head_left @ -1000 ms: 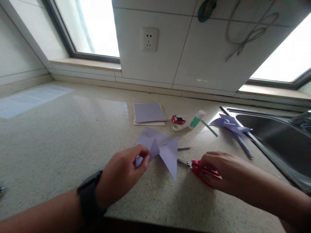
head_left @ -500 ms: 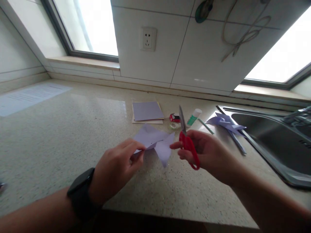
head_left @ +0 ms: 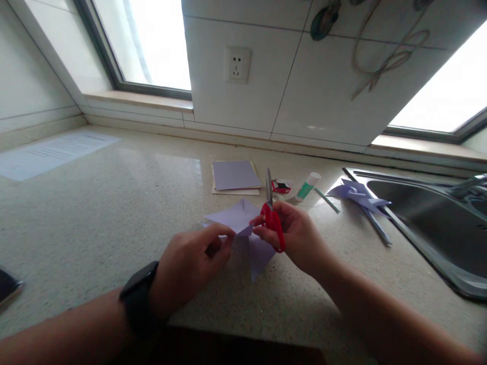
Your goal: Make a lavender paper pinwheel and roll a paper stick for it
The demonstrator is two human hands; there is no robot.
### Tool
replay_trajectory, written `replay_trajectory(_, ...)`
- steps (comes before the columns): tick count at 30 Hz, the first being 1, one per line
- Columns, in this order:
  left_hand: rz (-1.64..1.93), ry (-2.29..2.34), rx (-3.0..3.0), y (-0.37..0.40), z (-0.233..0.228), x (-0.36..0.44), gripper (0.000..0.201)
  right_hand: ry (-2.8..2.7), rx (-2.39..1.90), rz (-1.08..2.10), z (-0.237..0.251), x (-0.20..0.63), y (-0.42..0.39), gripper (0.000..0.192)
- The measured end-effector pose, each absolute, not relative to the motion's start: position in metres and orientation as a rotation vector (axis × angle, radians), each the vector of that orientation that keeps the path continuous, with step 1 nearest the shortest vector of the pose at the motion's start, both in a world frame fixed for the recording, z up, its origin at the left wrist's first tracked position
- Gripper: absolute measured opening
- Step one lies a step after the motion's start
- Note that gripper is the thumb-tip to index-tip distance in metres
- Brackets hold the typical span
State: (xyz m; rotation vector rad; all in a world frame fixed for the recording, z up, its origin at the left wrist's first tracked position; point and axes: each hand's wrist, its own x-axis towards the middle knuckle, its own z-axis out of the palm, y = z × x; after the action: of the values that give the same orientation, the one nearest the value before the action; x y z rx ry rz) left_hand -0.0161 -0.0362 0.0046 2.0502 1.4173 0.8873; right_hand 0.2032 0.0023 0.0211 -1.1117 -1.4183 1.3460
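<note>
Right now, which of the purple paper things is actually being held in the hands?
The folded purple sheet in the middle, pinched by the left hand beside the right hand with the red scissors. The paper stack and finished pinwheel lie untouched behind.

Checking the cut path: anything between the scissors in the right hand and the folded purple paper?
Nothing visible. The right hand holds the red scissors blades up, right beside the folded purple paper, which the left hand pinches. The glue stick and tape lie behind, on the counter.
</note>
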Motion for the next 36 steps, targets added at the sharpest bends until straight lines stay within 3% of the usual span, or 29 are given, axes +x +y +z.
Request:
replay_trajectory(8, 0.854, 1.193, 1.167, -0.019, 0.004, -0.002, 0.032, -1.356, -1.191, 1.300, 0.018, 0.210, 0.002, 0.032)
replay_trajectory(16, 0.958, 1.109, 1.165, -0.022, 0.002, 0.001, 0.034, -1.279, -1.078, 1.443, 0.015, 0.196, -0.001, 0.036)
replay_trajectory(36, 0.929, 0.988, 0.987, -0.014, -0.007, -0.004, 0.026, -1.642, -0.966, 1.130, -0.002, 0.195, 0.007, 0.027)
